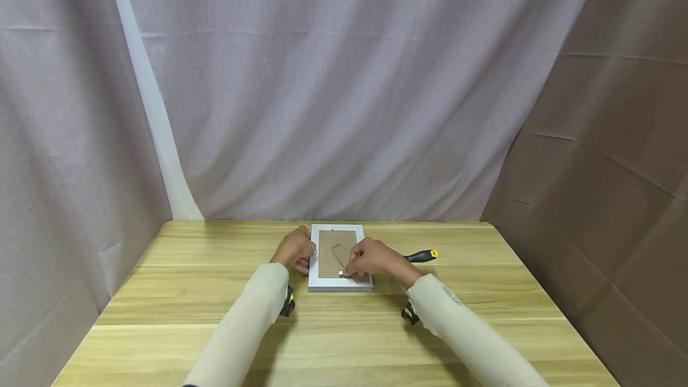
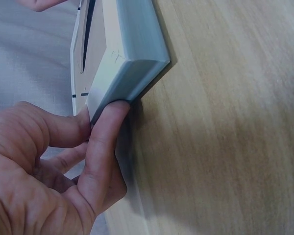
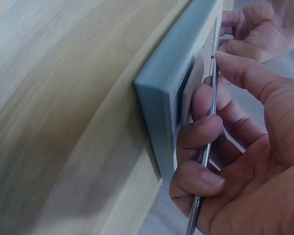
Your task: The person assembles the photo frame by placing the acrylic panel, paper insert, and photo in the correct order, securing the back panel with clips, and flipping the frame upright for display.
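Observation:
A white picture frame lies face down on the wooden table, its brown backing up. My left hand holds the frame's left edge. In the left wrist view the thumb presses on the frame's side by a corner while a finger lies on its back. My right hand is over the backing's near right part and grips a thin metal tool. The tool's tip is against the rear of the frame.
A screwdriver with a black handle and yellow end lies on the table just right of my right hand. Grey curtains hang behind and left of the table, and a brown one hangs on the right.

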